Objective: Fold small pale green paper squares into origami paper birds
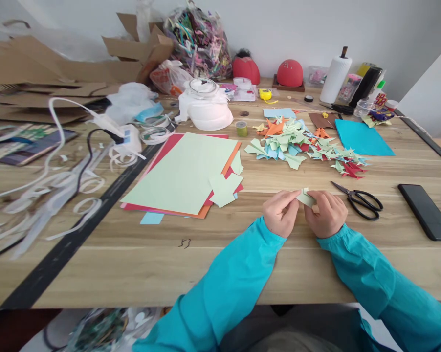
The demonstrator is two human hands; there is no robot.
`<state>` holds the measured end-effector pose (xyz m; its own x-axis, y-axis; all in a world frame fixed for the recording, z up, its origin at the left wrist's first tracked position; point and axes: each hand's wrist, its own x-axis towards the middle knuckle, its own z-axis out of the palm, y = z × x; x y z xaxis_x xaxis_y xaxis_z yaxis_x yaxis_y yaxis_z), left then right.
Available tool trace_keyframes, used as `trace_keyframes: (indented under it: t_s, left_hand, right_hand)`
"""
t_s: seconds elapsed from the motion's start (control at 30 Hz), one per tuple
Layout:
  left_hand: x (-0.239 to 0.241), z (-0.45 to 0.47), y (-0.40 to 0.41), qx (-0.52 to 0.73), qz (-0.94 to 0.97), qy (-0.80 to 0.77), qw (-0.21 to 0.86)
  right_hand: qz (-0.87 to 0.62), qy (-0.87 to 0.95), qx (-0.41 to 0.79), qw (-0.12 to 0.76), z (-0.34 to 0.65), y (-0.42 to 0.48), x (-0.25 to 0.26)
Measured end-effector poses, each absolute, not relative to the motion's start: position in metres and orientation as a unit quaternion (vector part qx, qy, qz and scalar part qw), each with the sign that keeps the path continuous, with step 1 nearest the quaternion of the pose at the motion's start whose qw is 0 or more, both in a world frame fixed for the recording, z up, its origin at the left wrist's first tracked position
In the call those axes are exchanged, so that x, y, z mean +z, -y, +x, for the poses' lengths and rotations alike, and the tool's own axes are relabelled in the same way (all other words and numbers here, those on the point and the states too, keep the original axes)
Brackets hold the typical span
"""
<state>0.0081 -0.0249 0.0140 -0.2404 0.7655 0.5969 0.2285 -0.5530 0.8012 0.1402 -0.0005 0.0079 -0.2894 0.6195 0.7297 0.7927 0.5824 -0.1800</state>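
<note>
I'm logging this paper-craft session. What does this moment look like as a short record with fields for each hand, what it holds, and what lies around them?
left hand: pinches the pale green paper piece from its left side
right hand: pinches the same piece from its right side
surface: wooden table
right of hands: black scissors, then black phone
left of hands: stack of coloured sheets, pale green on top
beyond hands: pile of folded paper shapes; teal sheet

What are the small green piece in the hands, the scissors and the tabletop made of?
The green piece, pinched by left hand and right hand, looks like thin matte paper, sharply creased. The scissors: dark metal blades, glossy black handles, perhaps coated. The table: pale wood or laminate, with visible grain lines.
</note>
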Motion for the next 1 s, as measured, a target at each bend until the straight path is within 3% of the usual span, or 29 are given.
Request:
trace_keyframes:
  t_s: [0.13, 0.27, 0.37, 0.47, 0.63, 1.0]
  left_hand:
    - [0.018, 0.005, 0.027, 0.675, 0.582, -0.412, 0.192]
    - [0.020, -0.001, 0.024, 0.678, 0.563, -0.429, 0.201]
    - [0.021, -0.002, 0.018, 0.659, 0.557, -0.448, 0.234]
    - [0.020, 0.000, 0.014, 0.623, 0.572, -0.452, 0.283]
    - [0.019, 0.002, 0.011, 0.603, 0.580, -0.440, 0.325]
    - [0.018, 0.003, 0.010, 0.625, 0.534, -0.447, 0.353]
  right_hand:
    - [-0.471, 0.766, 0.006, 0.438, 0.137, 0.000, 0.010]
    - [-0.497, 0.646, 0.320, 0.483, 0.133, -0.007, 0.014]
    - [-0.464, 0.521, 0.557, 0.450, 0.132, -0.012, 0.017]
    - [-0.406, 0.456, 0.691, 0.386, 0.133, -0.013, 0.020]
    - [-0.377, 0.458, 0.735, 0.329, 0.134, -0.011, 0.023]
    - [-0.369, 0.531, 0.688, 0.329, 0.134, -0.014, 0.013]
